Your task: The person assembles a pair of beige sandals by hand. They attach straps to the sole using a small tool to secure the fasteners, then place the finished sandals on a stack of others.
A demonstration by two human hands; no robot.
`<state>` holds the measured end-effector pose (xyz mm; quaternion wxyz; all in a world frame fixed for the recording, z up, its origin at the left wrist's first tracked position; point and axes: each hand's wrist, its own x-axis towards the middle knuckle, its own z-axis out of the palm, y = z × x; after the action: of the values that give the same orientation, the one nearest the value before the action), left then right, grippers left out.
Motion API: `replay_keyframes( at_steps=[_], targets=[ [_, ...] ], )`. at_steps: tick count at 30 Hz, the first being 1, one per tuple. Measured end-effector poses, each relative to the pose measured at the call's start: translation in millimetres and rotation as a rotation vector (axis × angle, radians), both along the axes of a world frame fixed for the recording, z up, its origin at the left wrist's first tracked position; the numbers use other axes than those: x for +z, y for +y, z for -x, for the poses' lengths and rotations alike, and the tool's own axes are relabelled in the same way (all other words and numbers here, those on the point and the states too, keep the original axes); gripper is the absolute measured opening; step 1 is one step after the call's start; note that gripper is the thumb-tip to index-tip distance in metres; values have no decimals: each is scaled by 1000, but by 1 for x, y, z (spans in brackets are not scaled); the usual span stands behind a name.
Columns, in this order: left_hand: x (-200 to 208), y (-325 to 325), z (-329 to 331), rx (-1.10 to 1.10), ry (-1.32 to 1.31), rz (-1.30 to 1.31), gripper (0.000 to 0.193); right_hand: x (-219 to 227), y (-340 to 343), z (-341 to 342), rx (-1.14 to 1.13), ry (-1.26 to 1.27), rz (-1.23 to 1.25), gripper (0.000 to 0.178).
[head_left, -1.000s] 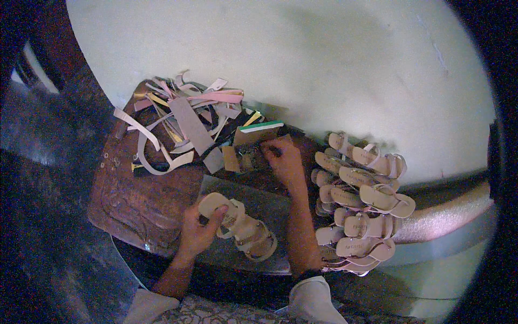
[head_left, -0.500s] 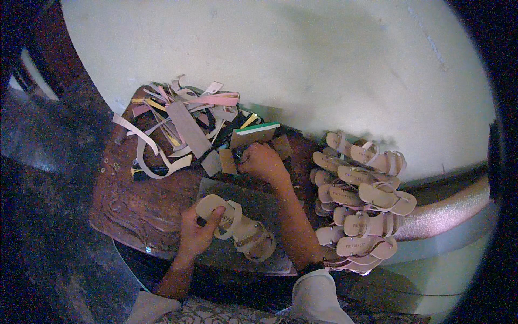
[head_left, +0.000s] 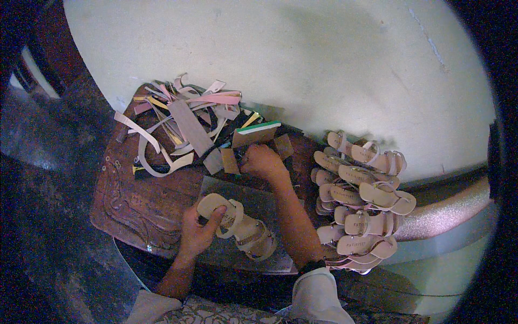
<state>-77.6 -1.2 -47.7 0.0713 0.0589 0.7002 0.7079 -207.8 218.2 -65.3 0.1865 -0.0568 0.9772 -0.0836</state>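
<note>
My left hand point(head_left: 198, 229) grips a beige strappy sandal point(head_left: 245, 232) by its heel end, thumb on top of the insole. Under the sandal lies a flat grey slab point(head_left: 216, 189) at the front of the dark wooden table. My right hand point(head_left: 263, 163) reaches into a small open cardboard box point(head_left: 229, 161) with raised flaps, one of them edged in green and white. Its fingers are bent down inside the box, and whatever they touch there is hidden.
Loose straps and strips point(head_left: 189, 124) in pink, grey, cream and yellow pile up on the table's back left. Several finished-looking sandals point(head_left: 356, 200) are stacked at the right. Behind stands a pale wall point(head_left: 324, 65). Small rings point(head_left: 112, 163) lie near the table's left edge point(head_left: 100, 208).
Both hands stay almost where they were, the right still in the box and the left still on the sandal. The whole view has shifted very slightly.
</note>
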Motion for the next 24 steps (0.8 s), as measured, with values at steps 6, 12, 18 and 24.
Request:
replay_keyframes(
  at_steps=[6,12,18,24],
  targets=[
    [-2,1,-2,7,-50,-11,19,-5,0,11,15,-90,-87,31],
    [0,3,0,-17,-46,-9,18,-9,12,11,23,-15,-31,33],
    [2,-1,-5,2,-31,-28,18,46,14,-14,-148,-4,810,12],
    [13,2,-10,-45,-36,-2,21,44,33,-62,-515,-166,1657,11]
  ],
)
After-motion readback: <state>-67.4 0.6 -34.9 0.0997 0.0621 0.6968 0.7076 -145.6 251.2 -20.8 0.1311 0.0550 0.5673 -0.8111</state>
